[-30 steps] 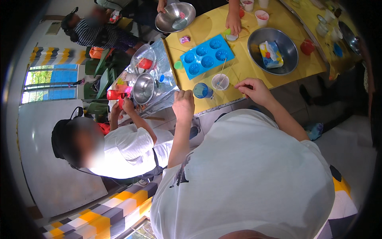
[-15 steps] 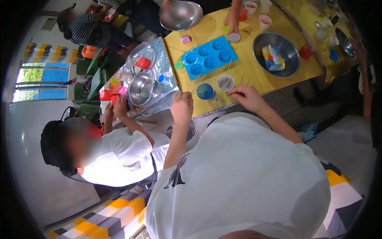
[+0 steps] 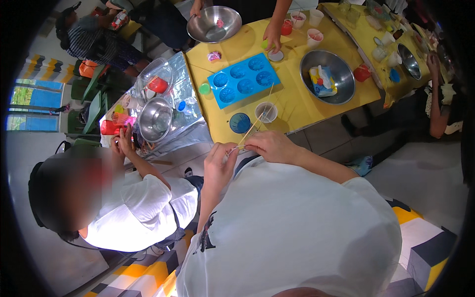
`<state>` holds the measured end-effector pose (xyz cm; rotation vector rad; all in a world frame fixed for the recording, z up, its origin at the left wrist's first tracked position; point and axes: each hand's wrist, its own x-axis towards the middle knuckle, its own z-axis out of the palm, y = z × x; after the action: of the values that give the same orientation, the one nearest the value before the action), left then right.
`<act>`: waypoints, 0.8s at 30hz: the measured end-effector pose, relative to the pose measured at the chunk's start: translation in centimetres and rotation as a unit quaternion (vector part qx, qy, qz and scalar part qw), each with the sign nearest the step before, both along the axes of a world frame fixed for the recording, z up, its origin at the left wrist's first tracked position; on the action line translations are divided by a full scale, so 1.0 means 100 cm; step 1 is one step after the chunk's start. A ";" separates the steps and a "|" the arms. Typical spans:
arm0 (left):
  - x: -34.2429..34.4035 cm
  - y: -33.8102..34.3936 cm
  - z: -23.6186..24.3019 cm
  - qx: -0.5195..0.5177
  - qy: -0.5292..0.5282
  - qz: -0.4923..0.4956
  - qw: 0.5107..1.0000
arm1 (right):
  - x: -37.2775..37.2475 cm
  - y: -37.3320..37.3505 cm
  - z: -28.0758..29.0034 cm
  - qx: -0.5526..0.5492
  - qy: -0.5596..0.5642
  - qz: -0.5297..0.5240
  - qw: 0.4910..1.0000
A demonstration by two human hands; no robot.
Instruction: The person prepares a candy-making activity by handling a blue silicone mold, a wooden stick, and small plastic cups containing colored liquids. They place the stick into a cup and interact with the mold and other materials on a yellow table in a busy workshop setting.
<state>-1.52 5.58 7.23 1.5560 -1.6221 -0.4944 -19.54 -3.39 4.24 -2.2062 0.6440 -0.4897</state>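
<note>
My left hand [image 3: 220, 161] and my right hand [image 3: 269, 146] meet at the table's near edge, fingertips pinched on thin wooden sticks [image 3: 253, 126]; a pale thin strand seems to be among them, hard to make out. Just beyond stand a blue cup [image 3: 240, 123] and a white cup [image 3: 266, 112] with sticks leaning from it. Farther up on the yellow table covering [image 3: 292, 119] lies a blue six-cavity mold [image 3: 257, 79], with a small green container [image 3: 204, 89] at its left.
A steel bowl holding a packet [image 3: 324, 81] sits right. Co-workers' hands are at another bowl [image 3: 213, 24] and near a white lid [image 3: 276, 56]. A person [image 3: 138, 203] works at the left foil-covered table [image 3: 190, 119]; another person [image 3: 440, 114] stands right, beside further bowls and cups.
My hands have moved down toward me and come together, with sticks now held between them. The view has shifted, showing more of the person at the right.
</note>
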 end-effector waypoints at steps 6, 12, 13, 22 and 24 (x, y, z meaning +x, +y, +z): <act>0.007 0.009 -0.003 0.066 0.024 -0.042 0.997 | -0.028 -0.002 0.024 -0.002 0.011 -0.044 0.999; 0.008 0.003 -0.016 0.065 0.011 -0.094 0.993 | -0.077 -0.021 0.059 -0.019 0.070 -0.098 0.993; 0.008 0.001 -0.018 0.065 0.011 -0.097 0.993 | -0.085 -0.025 0.061 -0.016 0.073 -0.107 0.991; 0.015 -0.008 -0.032 0.083 0.026 -0.001 0.996 | -0.164 -0.057 0.062 0.068 -0.059 -0.336 0.938; 0.017 -0.011 -0.040 0.080 0.052 0.055 0.994 | -0.173 -0.065 0.053 0.058 -0.100 -0.389 0.914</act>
<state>0.22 4.46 3.25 1.6978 -1.4376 -0.6479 -36.87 -9.86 9.54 -1.6852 1.3970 -1.0281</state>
